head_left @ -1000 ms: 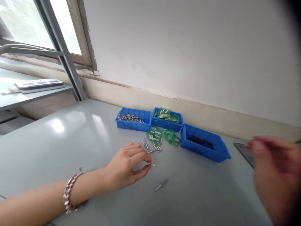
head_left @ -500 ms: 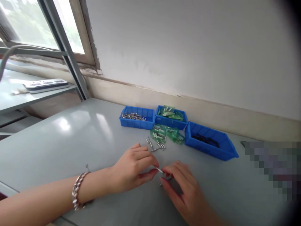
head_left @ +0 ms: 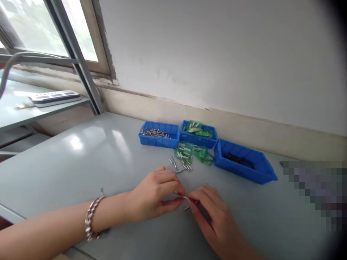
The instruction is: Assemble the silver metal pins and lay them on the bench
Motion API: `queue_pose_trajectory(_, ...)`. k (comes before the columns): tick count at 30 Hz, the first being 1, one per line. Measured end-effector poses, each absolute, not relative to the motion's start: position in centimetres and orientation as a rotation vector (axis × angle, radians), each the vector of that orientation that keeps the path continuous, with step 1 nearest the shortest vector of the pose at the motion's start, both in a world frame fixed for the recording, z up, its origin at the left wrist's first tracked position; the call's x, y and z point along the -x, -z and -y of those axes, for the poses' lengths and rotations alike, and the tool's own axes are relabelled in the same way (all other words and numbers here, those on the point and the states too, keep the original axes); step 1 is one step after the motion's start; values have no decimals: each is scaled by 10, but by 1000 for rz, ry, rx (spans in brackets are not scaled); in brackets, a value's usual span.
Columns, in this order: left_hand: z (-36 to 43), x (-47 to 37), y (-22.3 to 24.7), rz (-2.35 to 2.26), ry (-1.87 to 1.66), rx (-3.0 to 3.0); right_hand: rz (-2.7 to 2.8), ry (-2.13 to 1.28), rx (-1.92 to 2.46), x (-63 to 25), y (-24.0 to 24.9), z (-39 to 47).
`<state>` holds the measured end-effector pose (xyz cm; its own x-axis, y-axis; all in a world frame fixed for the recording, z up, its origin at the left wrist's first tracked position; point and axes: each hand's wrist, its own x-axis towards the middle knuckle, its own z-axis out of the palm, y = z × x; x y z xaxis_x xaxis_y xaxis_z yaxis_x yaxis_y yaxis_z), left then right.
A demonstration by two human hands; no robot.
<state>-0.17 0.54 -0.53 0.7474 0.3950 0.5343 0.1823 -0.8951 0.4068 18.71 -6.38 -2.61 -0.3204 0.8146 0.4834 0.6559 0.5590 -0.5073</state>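
My left hand (head_left: 159, 193) is closed in a pinch, thumb and forefinger on a thin metal pin (head_left: 185, 197). My right hand (head_left: 210, 213) pinches the other end of this pin, so the fingertips of both hands almost meet above the table. Below the right fingertips shows a second metal pin (head_left: 187, 208); whether it lies on the table or is tucked in the hand I cannot tell. Just beyond the hands lie several loose metal pins (head_left: 185, 165) with thicker sleeves. Green plastic packets (head_left: 183, 153) with pins inside lie behind them.
At the back, one blue bin (head_left: 159, 143) holds many metal pins, another blue bin (head_left: 199, 140) green packets, and a third blue bin (head_left: 244, 172) dark pieces. A power strip (head_left: 55, 98) rests on the shelf at left. The wall (head_left: 217, 61) stands behind the table (head_left: 124, 166).
My right thumb and forefinger have closed onto the pin held by the left hand. The two hands are closer together, and the view has shifted slightly.
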Motion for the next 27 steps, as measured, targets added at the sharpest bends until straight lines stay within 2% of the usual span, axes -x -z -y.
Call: queue_pose_trajectory(27,-6,-1,1,-493,-859,-2672,2051,-132,1165,-187,28,65)
